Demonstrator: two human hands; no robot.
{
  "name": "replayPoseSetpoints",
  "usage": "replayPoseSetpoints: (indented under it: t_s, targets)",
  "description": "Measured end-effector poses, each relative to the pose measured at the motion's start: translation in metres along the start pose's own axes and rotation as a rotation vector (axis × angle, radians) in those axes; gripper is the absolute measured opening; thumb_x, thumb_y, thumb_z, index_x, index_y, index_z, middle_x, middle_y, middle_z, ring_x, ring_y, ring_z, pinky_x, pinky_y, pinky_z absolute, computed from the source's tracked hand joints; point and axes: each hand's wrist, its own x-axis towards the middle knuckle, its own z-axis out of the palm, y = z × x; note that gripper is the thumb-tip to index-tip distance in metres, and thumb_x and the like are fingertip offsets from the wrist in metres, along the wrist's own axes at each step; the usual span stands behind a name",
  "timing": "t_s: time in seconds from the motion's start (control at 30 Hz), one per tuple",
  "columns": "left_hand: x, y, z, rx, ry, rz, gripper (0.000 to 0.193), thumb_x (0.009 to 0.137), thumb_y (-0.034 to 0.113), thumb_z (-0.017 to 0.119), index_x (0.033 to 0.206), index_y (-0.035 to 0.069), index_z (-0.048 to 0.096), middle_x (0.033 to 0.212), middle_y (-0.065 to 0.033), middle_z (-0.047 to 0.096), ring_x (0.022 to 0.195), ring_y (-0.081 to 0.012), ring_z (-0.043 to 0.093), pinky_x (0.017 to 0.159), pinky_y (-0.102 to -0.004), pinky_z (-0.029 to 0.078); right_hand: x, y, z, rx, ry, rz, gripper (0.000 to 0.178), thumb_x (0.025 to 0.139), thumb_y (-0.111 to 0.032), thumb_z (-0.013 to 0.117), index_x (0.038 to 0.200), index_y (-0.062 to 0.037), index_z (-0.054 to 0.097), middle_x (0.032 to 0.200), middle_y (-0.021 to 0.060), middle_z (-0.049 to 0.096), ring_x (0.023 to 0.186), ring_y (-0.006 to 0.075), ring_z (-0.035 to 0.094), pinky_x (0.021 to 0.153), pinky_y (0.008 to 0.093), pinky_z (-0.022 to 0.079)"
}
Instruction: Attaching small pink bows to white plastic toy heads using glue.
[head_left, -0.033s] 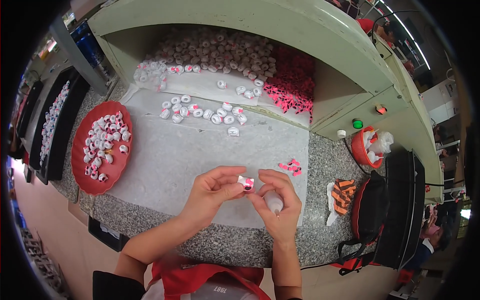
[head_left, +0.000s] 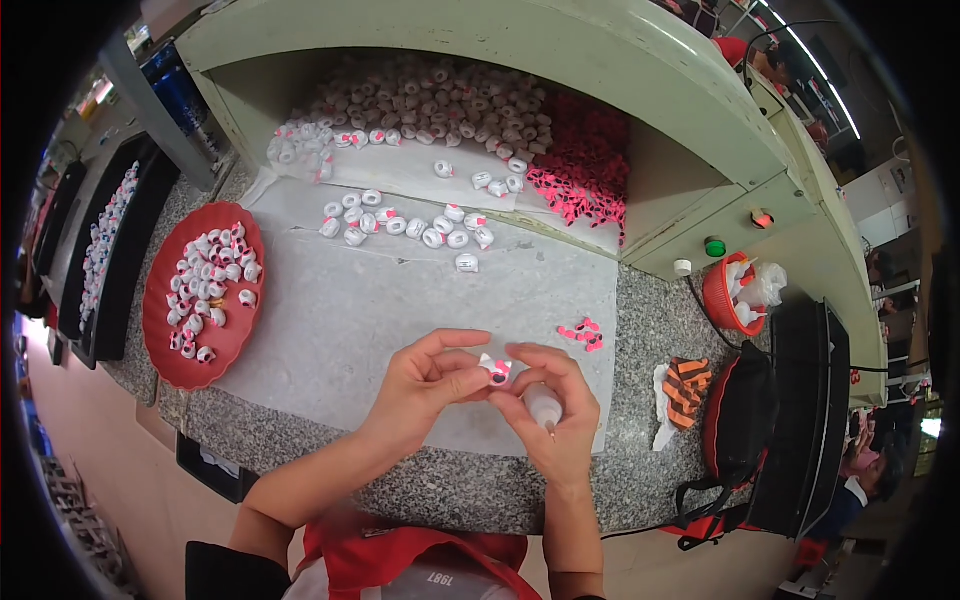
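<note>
My left hand (head_left: 425,385) pinches a small white cat-head figure (head_left: 497,371) with a pink and black piece on its front. My right hand (head_left: 560,410) is wrapped around a small whitish squeeze bottle (head_left: 543,405), its thin tip pointing down toward me. The right thumb and fingertips are right by the figure; whether they touch it I cannot tell. Beyond that hand, several loose pink pieces (head_left: 582,333) lie on the white paper sheet (head_left: 330,320). Farther back on the sheet sits a loose group of white figures (head_left: 432,238).
A red scalloped tray (head_left: 215,368) with many figures stands at left. At the back, a pale green cabinet (head_left: 690,225) holds heaped white figures (head_left: 440,100) and pink pieces (head_left: 580,170). On the right are a red basket (head_left: 718,295), a striped cloth (head_left: 687,393) and a black bag (head_left: 742,410).
My right hand and the bottle have shifted slightly left, closer to the figure. The figure has turned or moved a little in my left hand.
</note>
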Motion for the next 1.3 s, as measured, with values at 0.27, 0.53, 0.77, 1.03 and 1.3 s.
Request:
replayPoseSetpoints:
  t_s: [0.27,0.53,0.77,1.03,1.3]
  targets:
    - [-0.007,0.008,0.007,0.229,-0.153,0.223,0.03,0.079,-0.002,0.056,0.107,-0.003,0.045,0.089,-0.0117,0.06,0.082,-0.0164,0.06,0.068,-0.0254,0.05,-0.001,0.0,-0.01,0.246,-0.001,0.121,0.026,0.066,0.004,0.067,0.087,0.0006,0.052,0.086,0.0134,0.06,0.065,0.0117,0.056,0.049,0.019,0.043]
    - [-0.008,0.008,0.009,0.408,-0.129,0.301,0.018,0.079,-0.005,0.056,0.095,-0.003,0.049,0.09,-0.0147,0.06,0.079,-0.0181,0.062,0.064,-0.0247,0.051,0.0,0.001,-0.011,0.397,-0.044,0.255,0.019,0.069,0.003,0.067,0.085,0.0004,0.057,0.081,0.0087,0.061,0.071,0.01,0.058,0.057,0.0207,0.046]
    - [-0.011,0.007,0.003,0.339,-0.078,0.242,0.022,0.077,-0.005,0.057,0.098,-0.003,0.05,0.089,-0.0144,0.061,0.077,-0.0189,0.062,0.065,-0.0253,0.052,-0.001,0.005,-0.002,0.463,-0.02,0.273,0.018,0.07,-0.003,0.068,0.084,-0.0013,0.057,0.076,0.0068,0.061,0.06,0.0064,0.055,0.044,0.0168,0.04]
    - [0.003,0.006,0.008,0.286,-0.001,0.025,0.015,0.081,0.002,0.054,0.096,-0.002,0.053,0.087,-0.0136,0.061,0.075,-0.0182,0.063,0.063,-0.0236,0.052,0.001,-0.003,-0.009,0.246,0.079,0.341,0.015,0.072,-0.005,0.067,0.075,-0.0005,0.053,0.075,0.0063,0.061,0.065,0.0088,0.057,0.053,0.02,0.045]
    - [-0.001,-0.001,0.009,-0.023,-0.029,-0.063,0.01,0.081,0.004,0.054,0.091,0.001,0.052,0.093,-0.0133,0.06,0.079,-0.0217,0.062,0.065,-0.0222,0.052,-0.005,0.017,-0.103,-0.36,0.401,0.162,0.011,0.073,-0.006,0.063,0.081,-0.001,0.059,0.087,0.0091,0.062,0.061,0.008,0.056,0.049,0.0195,0.042]
